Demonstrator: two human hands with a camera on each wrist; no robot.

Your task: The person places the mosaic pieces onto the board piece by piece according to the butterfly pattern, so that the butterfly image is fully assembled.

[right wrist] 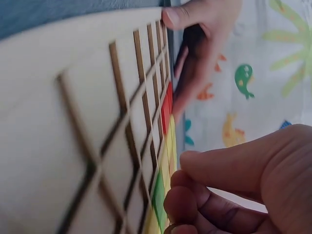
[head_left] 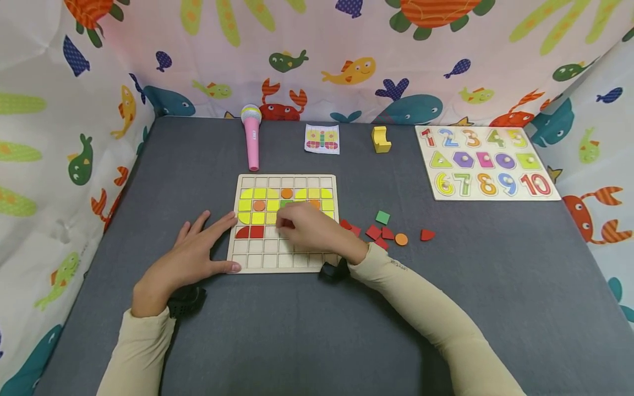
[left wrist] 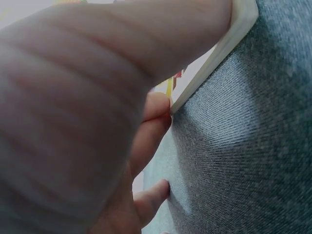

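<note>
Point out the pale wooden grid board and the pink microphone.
Pale wooden grid board point(head_left: 271, 261), head view: bare bottom-row cell.
Pink microphone point(head_left: 252, 143), head view: middle of handle.

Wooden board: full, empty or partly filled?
The board is partly filled: yellow pieces sit in it, but lower squares are bare; the right hand hides others.

The grey tabletop point(head_left: 297, 330) carries a pink microphone point(head_left: 252, 137), card point(head_left: 322, 138), yellow block point(head_left: 381, 141) and number board point(head_left: 475, 173) near its far edge; more centrally, a grid board point(head_left: 271, 261) and loose pieces point(head_left: 373, 232).
</note>
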